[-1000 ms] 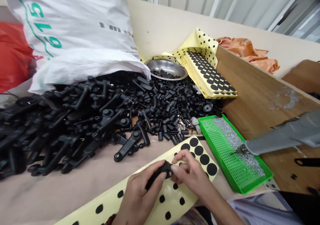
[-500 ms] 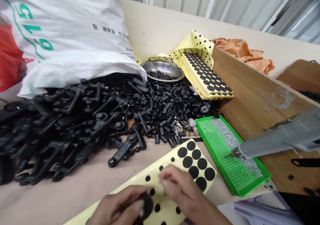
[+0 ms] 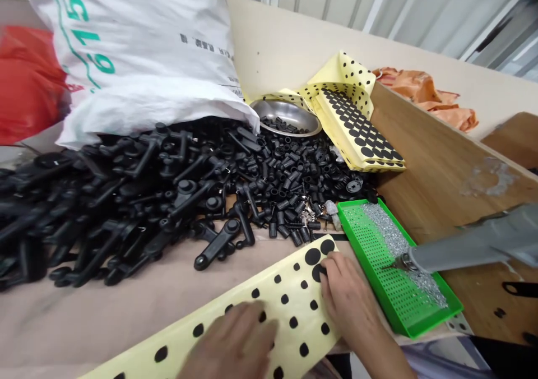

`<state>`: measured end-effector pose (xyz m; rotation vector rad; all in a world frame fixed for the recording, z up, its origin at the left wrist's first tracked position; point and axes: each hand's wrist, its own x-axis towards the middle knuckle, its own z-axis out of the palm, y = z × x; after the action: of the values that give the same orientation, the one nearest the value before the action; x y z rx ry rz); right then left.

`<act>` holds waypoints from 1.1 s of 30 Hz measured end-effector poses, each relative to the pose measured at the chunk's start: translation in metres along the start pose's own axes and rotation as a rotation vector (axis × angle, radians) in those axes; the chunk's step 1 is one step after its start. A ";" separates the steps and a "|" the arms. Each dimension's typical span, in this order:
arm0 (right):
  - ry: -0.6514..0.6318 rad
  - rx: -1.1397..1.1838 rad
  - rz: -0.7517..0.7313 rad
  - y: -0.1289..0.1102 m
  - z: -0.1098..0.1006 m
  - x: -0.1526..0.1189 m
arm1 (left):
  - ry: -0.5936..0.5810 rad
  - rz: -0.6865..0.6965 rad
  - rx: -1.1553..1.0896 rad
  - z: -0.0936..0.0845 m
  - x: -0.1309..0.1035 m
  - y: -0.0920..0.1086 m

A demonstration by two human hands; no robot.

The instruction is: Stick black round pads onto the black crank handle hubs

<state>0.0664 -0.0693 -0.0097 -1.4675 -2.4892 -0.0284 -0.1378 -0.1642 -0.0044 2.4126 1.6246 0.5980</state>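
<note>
A yellow backing sheet (image 3: 235, 317) with small black dots lies slantwise on the table. Large round black stickers (image 3: 312, 256) remain at its far right corner. My right hand (image 3: 348, 295) is over that corner, its bent fingertips closed at the edge of a black sticker (image 3: 318, 272). Over the near middle of the sheet is my left hand (image 3: 231, 342), blurred by motion. Whether it touches the sheet or holds anything cannot be made out.
Black arm-shaped plastic parts (image 3: 138, 199) are heaped on the left beneath a white sack (image 3: 159, 48). Small black cylinders lie before a metal bowl (image 3: 286, 110). At right, a grey power screwdriver (image 3: 462, 244) points over a green tray (image 3: 357, 255) of small metal pieces.
My right hand has moved right and forward to the sheet's corner, where several stickers are now hidden or gone. My left hand moved slightly right; its round black part no longer shows.
</note>
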 end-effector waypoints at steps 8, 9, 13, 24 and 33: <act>-0.035 0.264 0.017 0.005 -0.007 -0.001 | -0.184 0.152 0.132 0.021 0.082 0.030; -0.047 0.285 0.012 0.006 -0.009 -0.001 | -0.192 0.153 0.138 0.022 0.084 0.029; -0.072 0.170 0.015 0.005 -0.009 0.001 | -0.212 0.125 0.137 0.027 0.081 0.024; -0.080 0.185 -0.006 0.007 -0.008 0.011 | -0.156 0.133 0.198 0.046 0.084 0.015; -0.108 0.465 0.083 0.007 -0.014 0.009 | -0.096 0.172 0.266 0.046 0.078 0.023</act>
<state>0.0707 -0.0598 0.0049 -1.3911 -2.2960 0.6155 -0.0736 -0.0980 -0.0194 2.7446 1.5545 0.2994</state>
